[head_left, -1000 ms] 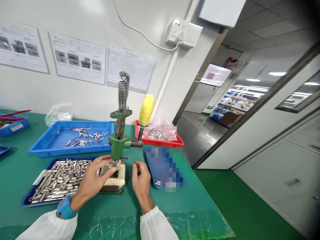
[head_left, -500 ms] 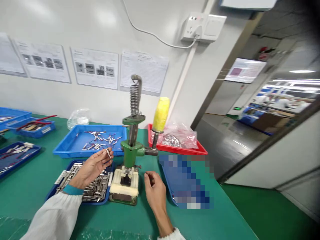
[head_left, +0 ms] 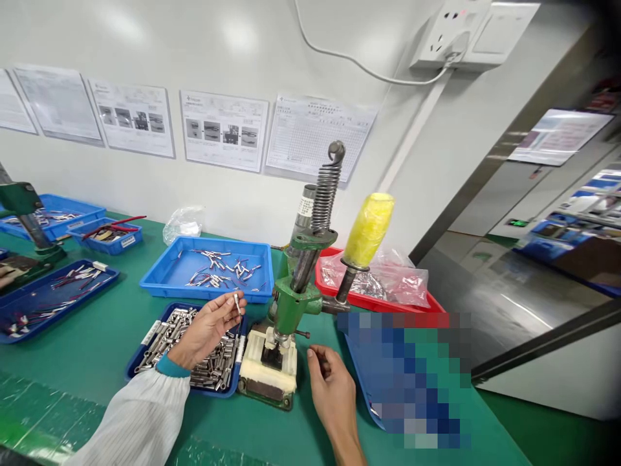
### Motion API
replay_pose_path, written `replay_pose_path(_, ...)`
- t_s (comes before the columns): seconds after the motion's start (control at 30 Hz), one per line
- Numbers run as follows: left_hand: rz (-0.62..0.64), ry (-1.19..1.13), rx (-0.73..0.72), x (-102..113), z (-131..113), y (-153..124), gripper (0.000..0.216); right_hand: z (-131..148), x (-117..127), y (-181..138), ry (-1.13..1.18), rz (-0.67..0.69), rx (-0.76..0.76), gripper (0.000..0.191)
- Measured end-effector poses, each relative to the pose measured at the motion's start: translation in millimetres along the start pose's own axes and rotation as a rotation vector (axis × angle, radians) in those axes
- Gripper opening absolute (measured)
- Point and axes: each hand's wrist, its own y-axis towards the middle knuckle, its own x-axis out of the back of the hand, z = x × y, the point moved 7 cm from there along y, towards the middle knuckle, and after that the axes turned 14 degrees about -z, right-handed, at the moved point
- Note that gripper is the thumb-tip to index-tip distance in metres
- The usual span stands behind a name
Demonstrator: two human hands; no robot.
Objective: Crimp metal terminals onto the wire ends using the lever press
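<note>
My left hand [head_left: 208,327] hovers over a dark blue tray [head_left: 140,353] filled with several small metal tubes, and pinches one small metal pin [head_left: 237,303] upright between thumb and fingertips. A green hand press [head_left: 295,294] with a coil spring and a yellow-wrapped lever handle [head_left: 369,230] stands just right of that hand, on a cream base block [head_left: 269,362]. My right hand [head_left: 332,388] rests on the green mat to the right of the base, fingers curled, something tiny and dark possibly at the fingertips.
A light blue tray [head_left: 208,272] with several loose pins lies behind the press. A red tray [head_left: 388,291] holds a plastic bag of parts. More blue trays [head_left: 48,291] and a second green press [head_left: 19,207] sit at the left. The table edge and an open doorway are on the right.
My left hand left the press base, lifted with a small pin and now holds it over the tube tray. The view swung left. My right hand stayed beside the base.
</note>
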Motion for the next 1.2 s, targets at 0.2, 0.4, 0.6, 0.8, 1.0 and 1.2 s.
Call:
replay_pose_path(0.2,0.020,0.037,-0.060,-4,-4,-5,0.046,0,1,0,0.000,-0.004,-0.003,0.043)
replay_pose_path(0.4,-0.020,0.074,-0.145,-3,-8,-4,0.047,-2,0,-1,-0.013,0.012,-0.020,0.043)
replay_pose_path(0.6,-0.022,0.112,-0.159,-2,-7,-6,0.050,-5,-2,-2,0.001,0.030,-0.027,0.044)
replay_pose_path(0.8,0.006,0.149,-0.144,-4,-8,-13,0.043,-4,-2,2,0.036,0.004,-0.012,0.045)
replay_pose_path(1.0,-0.003,0.175,-0.146,-5,4,-61,0.034,44,25,-23,0.171,-0.105,0.053,0.036)
replay_pose_path(1.2,0.011,0.245,-0.096,-6,37,-115,0.031,108,8,-102,0.401,0.169,0.045,0.023)
